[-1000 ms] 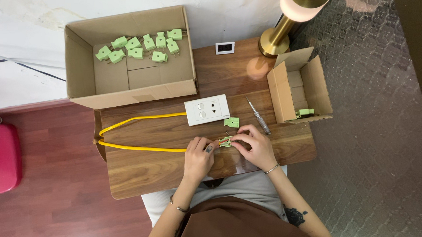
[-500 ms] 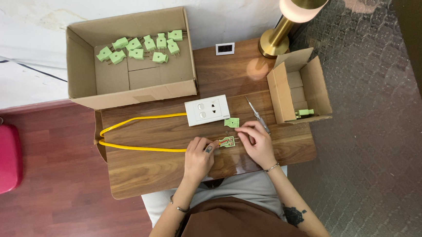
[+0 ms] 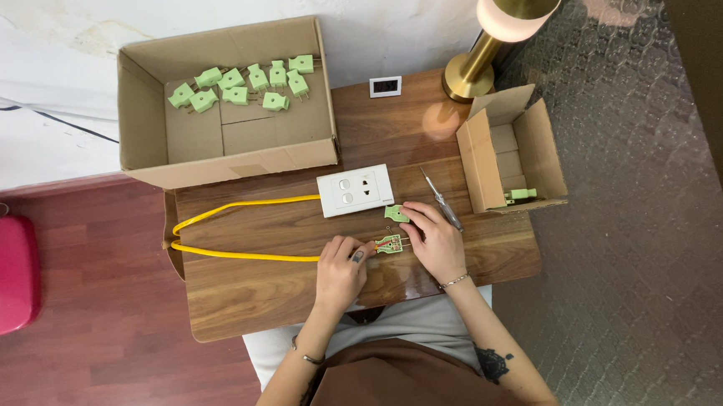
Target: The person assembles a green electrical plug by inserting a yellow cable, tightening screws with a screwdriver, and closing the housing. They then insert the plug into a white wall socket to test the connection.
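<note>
A small wooden table (image 3: 242,294) stands against a white wall; my left hand (image 3: 340,271) pinches the yellow cable (image 3: 239,254) near the front edge; my right hand (image 3: 432,239) steadies the open green plug (image 3: 388,244), fingers curled; bare wood lies leftward.

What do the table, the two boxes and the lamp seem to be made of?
Table: dark wood or wood-look veneer, glossy, with grain lines and a lamp reflection. Large box and small box: plain brown cardboard, with matte, creased flaps. Lamp: probably brass-coloured metal, with a shiny base and stem.
</note>
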